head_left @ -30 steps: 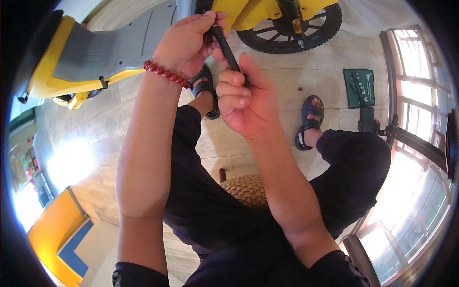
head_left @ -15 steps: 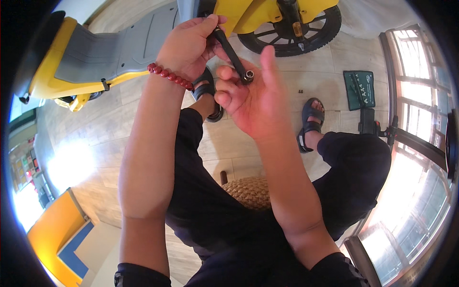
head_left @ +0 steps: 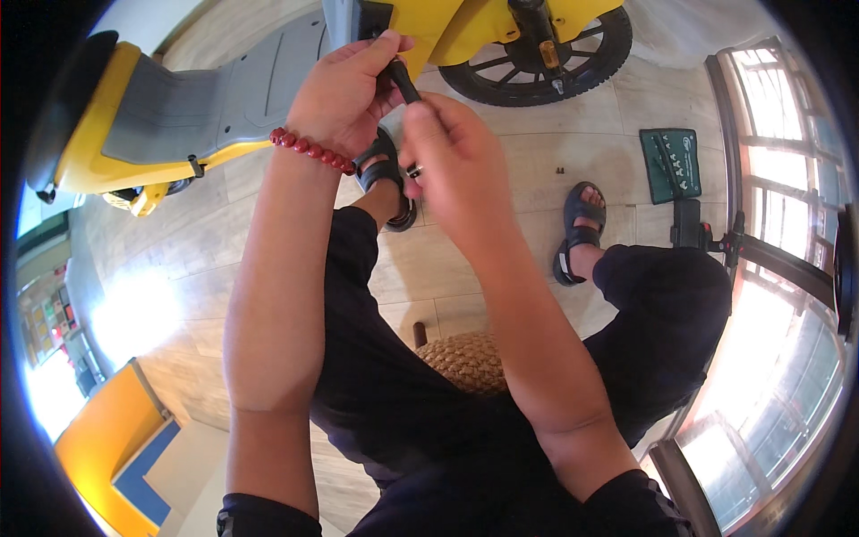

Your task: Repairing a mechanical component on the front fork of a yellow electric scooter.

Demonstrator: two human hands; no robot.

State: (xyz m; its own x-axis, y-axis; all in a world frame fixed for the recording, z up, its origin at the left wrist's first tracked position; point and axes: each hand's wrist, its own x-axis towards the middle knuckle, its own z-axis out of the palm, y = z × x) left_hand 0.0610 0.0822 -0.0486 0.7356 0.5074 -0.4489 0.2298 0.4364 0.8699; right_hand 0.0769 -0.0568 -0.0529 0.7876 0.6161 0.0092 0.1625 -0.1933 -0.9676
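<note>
A black socket wrench [head_left: 404,82] slants between my two hands, just in front of the yellow scooter [head_left: 456,22]. Its upper end lies at my left hand [head_left: 340,94], whose thumb and fingers are closed about it close to the scooter's body. A red bead bracelet [head_left: 313,149] circles my left wrist. My right hand [head_left: 461,166] is wrapped round the lower length of the wrench, thumb along the shaft. A bit of shiny metal shows below the right fingers; the rest of that end is hidden. What the upper end touches cannot be made out.
Two small dark screws [head_left: 560,170] lie on the tile floor by my sandal [head_left: 582,224]. A green tool pouch [head_left: 662,183] rests farther right, beside a black object [head_left: 687,224]. The scooter's wheel [head_left: 537,76] stands ahead. Beneath me is a woven stool [head_left: 461,360].
My right hand was open with the wrench across its palm; its fingers have now closed round the wrench. The left hand has barely moved.
</note>
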